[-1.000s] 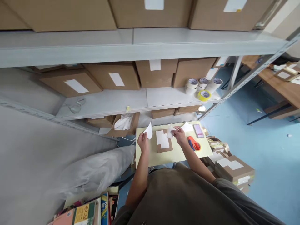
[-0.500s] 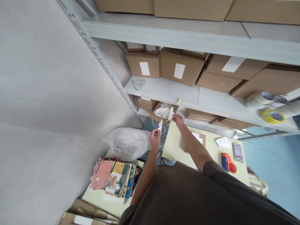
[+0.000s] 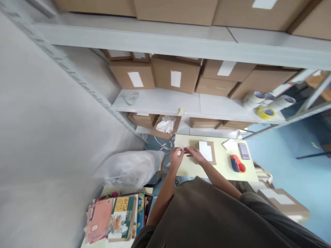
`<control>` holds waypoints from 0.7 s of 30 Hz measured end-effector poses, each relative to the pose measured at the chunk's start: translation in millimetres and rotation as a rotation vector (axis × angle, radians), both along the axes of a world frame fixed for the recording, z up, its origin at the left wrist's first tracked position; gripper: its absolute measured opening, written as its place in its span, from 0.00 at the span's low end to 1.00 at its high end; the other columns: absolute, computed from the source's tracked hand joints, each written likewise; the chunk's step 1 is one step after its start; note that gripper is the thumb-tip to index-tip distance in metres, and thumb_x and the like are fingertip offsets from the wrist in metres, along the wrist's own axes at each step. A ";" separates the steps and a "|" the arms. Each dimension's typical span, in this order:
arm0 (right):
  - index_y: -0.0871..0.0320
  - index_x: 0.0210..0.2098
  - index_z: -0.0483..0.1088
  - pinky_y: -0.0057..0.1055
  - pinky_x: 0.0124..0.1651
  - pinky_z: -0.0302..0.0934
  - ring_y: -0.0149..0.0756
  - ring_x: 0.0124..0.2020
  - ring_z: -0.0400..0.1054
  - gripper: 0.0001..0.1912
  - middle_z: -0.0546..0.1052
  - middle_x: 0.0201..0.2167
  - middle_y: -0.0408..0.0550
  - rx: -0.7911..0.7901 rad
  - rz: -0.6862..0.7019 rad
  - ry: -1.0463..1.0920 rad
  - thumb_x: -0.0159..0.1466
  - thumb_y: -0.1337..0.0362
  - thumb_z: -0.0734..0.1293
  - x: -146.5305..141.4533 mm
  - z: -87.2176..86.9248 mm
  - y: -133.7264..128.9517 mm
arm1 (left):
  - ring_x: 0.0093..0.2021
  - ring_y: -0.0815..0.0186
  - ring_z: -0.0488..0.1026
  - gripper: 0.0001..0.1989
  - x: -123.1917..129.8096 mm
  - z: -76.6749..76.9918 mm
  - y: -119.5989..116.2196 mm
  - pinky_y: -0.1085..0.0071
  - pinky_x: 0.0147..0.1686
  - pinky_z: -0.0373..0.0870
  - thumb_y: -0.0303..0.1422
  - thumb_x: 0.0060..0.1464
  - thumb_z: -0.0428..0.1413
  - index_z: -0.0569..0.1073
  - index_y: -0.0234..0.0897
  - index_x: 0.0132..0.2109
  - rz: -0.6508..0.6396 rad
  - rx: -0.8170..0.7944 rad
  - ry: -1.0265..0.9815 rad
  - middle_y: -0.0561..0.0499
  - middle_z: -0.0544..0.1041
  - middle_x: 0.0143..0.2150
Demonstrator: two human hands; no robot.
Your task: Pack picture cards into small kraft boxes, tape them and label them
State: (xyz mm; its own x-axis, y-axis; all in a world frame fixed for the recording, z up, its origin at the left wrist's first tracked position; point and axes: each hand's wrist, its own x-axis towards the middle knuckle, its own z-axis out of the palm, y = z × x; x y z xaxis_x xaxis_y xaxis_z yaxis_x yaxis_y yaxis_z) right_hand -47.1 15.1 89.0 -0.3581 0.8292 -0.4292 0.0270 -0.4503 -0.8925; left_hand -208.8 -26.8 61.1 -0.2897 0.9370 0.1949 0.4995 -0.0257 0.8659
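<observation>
My left hand (image 3: 177, 157) is closed, thumb and fingertips together, near the left edge of the pale table (image 3: 219, 169); what it grips, if anything, is too small to name. Fingertips of my right hand (image 3: 194, 154) meet it from the right, its fingers partly spread and nothing visible in them. Just right of my right hand, a small cardboard box (image 3: 213, 153) with a white label (image 3: 206, 151) lies on the table. An open carton (image 3: 173, 128) holding crumpled white material (image 3: 166, 124) sits beyond my hands on the lower shelf.
Shelves (image 3: 165, 100) with cardboard boxes (image 3: 176, 74) and tape rolls (image 3: 266, 112) stand ahead. A red and blue tape dispenser (image 3: 237, 164), papers (image 3: 229, 144) and a blurred purple item (image 3: 243, 151) lie on the table. A plastic bag (image 3: 129, 168) and books (image 3: 121, 218) are at left.
Both hands have come together over the table's left side. The white paper pieces they held are no longer seen in them. The view has turned right.
</observation>
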 end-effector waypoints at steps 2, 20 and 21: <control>0.57 0.33 0.80 0.37 0.46 0.69 0.43 0.41 0.77 0.28 0.83 0.34 0.50 0.003 -0.093 -0.004 0.56 0.36 0.75 21.4 -0.5 -7.3 | 0.48 0.59 0.77 0.05 29.6 -4.4 5.1 0.62 0.53 0.73 0.35 0.64 0.60 0.80 0.41 0.38 -0.091 0.014 0.041 0.45 0.81 0.42; 0.56 0.31 0.76 0.33 0.35 0.65 0.41 0.30 0.74 0.19 0.78 0.24 0.45 -0.074 -0.502 -0.292 0.56 0.46 0.73 191.9 -83.0 -39.0 | 0.34 0.61 0.80 0.11 185.2 -74.8 15.1 0.67 0.41 0.75 0.36 0.51 0.65 0.70 0.41 0.37 -0.167 -0.414 -0.409 0.52 0.80 0.31; 0.57 0.34 0.77 0.33 0.34 0.64 0.40 0.29 0.73 0.17 0.77 0.23 0.44 -0.054 -0.485 -0.381 0.57 0.49 0.73 198.2 -89.1 -36.9 | 0.34 0.61 0.80 0.10 192.7 -77.4 13.4 0.67 0.41 0.74 0.34 0.51 0.64 0.70 0.42 0.36 -0.144 -0.426 -0.362 0.52 0.80 0.31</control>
State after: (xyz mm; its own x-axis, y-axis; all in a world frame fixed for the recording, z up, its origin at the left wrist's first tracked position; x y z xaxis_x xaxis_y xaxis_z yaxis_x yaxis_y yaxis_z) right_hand 151.1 -21.8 0.0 0.2412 0.8325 -0.4988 0.1201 -0.5356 -0.8359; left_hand -16.0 -13.4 -16.3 -0.1311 0.9463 -0.2956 0.1869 0.3165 0.9300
